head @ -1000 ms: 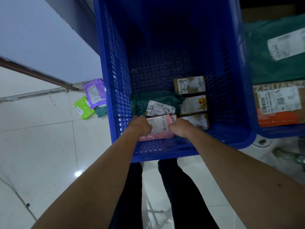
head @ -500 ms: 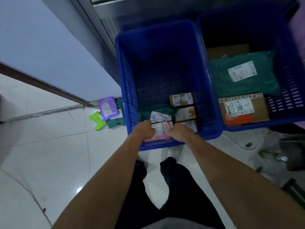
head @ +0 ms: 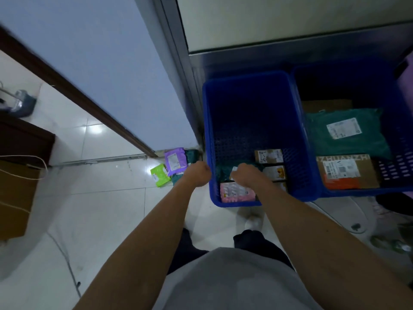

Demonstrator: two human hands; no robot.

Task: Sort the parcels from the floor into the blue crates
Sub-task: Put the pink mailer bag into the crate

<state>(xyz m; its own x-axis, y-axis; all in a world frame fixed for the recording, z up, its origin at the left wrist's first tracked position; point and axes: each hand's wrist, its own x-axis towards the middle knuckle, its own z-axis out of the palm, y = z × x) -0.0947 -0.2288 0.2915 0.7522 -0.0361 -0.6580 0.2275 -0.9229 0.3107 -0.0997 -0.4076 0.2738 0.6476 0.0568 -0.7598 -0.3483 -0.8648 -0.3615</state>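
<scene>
Two blue crates stand side by side on the floor: the left crate (head: 206, 130) and the right crate (head: 357, 193). A pink parcel (head: 237, 192) lies flat in the near corner of the left crate, beside a dark green bag (head: 223, 173) and small cardboard boxes (head: 269, 155). My left hand (head: 196, 175) hovers just outside that crate's left wall, fingers curled, holding nothing. My right hand (head: 245, 175) is above the green bag inside the crate, its fingers hidden. On the floor by the wall lie a purple parcel (head: 175, 161), a lime parcel (head: 159, 174) and a dark green one (head: 192, 154).
The right crate holds a green bag (head: 346, 130) and a labelled cardboard box (head: 348, 171). A blue wall and metal frame rise behind the crates. At the left stand a brown carton (head: 15, 198) and a dark cabinet (head: 22, 139). A thin cable (head: 64, 260) crosses the white tiles.
Both hands have let go of the pink parcel, which now lies in the left crate. My left hand has moved left, outside the crate. My head has risen and pulled back.
</scene>
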